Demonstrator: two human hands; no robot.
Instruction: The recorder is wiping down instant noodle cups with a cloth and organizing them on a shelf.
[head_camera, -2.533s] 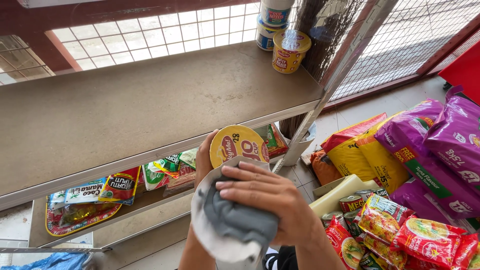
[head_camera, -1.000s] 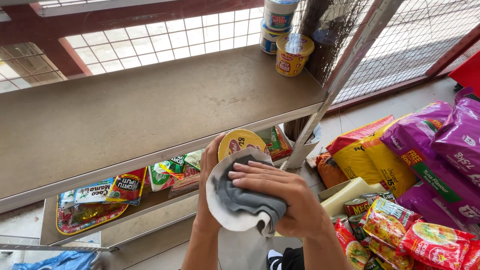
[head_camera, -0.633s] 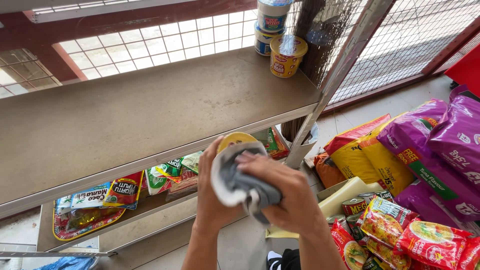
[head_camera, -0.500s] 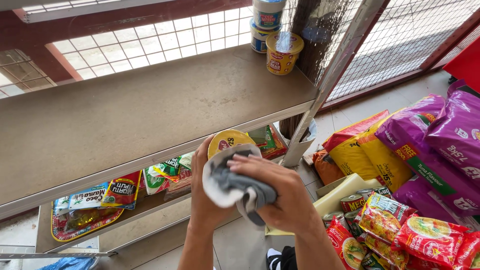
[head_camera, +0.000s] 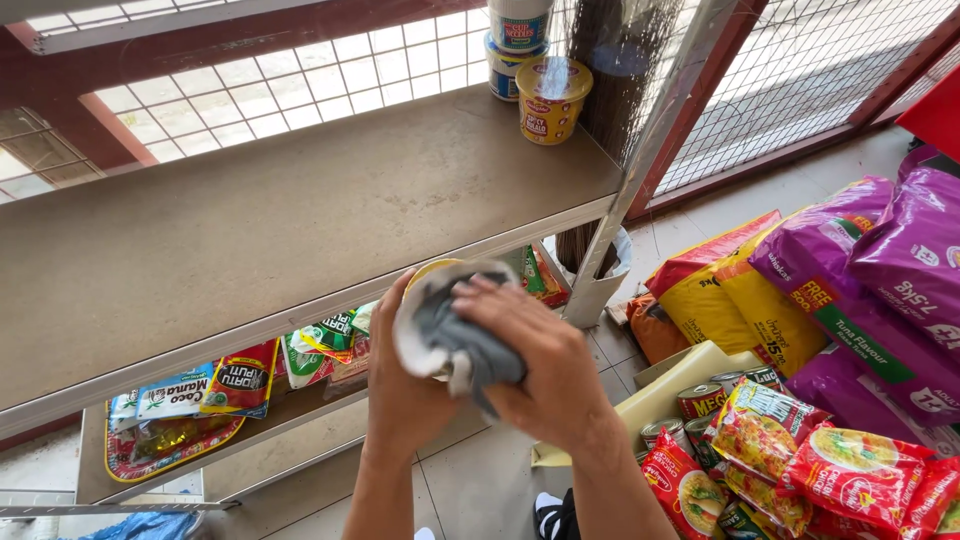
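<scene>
My left hand (head_camera: 402, 398) holds a yellow noodle cup (head_camera: 432, 269) in front of the shelf edge; only a sliver of its rim shows. My right hand (head_camera: 545, 368) presses a grey and white cloth (head_camera: 440, 330) over the cup, wrapping most of it. Both hands are below the front edge of the wide metal shelf (head_camera: 250, 230).
A yellow noodle cup (head_camera: 551, 98) and stacked blue-white cups (head_camera: 517, 40) stand at the shelf's back right. Snack packets (head_camera: 225, 382) lie on the lower shelf. Purple and yellow bags (head_camera: 850, 280), cans (head_camera: 702, 400) and red noodle packs (head_camera: 800, 470) fill the floor at right.
The cloth has been drawn from below the cup up over its lid, covering it. My hands shifted slightly left and closer to the shelf edge.
</scene>
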